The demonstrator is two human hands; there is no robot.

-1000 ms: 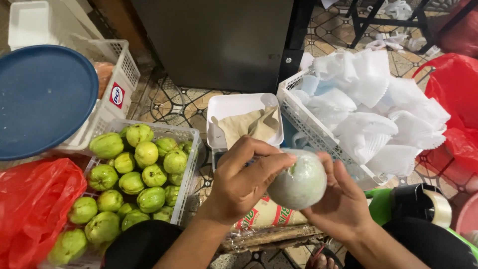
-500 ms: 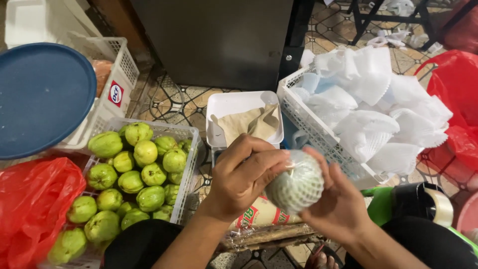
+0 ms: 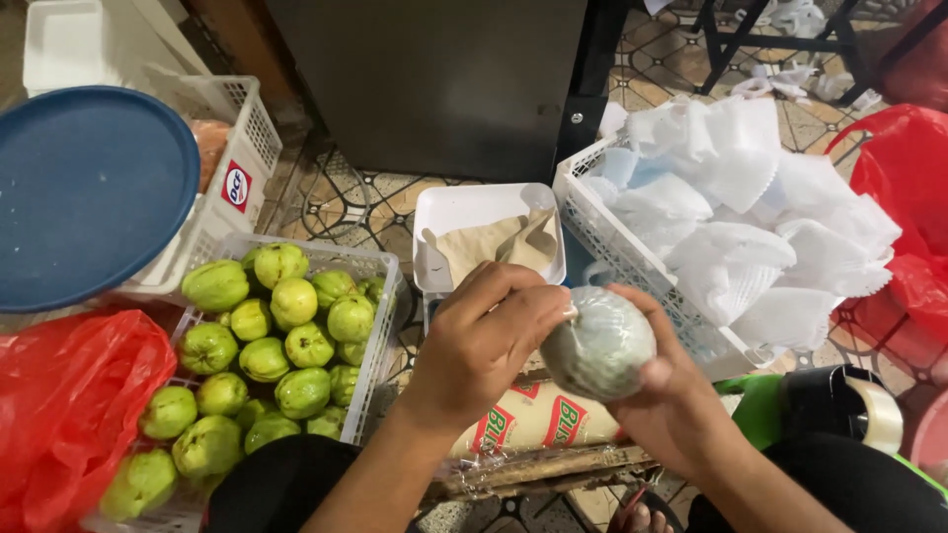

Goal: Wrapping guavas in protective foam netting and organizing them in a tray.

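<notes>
There is a single view, from a camera worn on the person's head. It looks steeply down and a little forward over the person's own forearms, close to the left hand (image 3: 489, 336) and right hand (image 3: 662, 395) near the frame's lower middle. The tiled floor (image 3: 346, 202) fills the background, with the crate of green fruit (image 3: 380, 296) at lower left and the basket of foam nets (image 3: 612, 247) at upper right.

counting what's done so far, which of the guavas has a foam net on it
Only the guava held between the left hand and right hand: white mesh covers it. The guavas in the basket at left are all bare green.
</notes>
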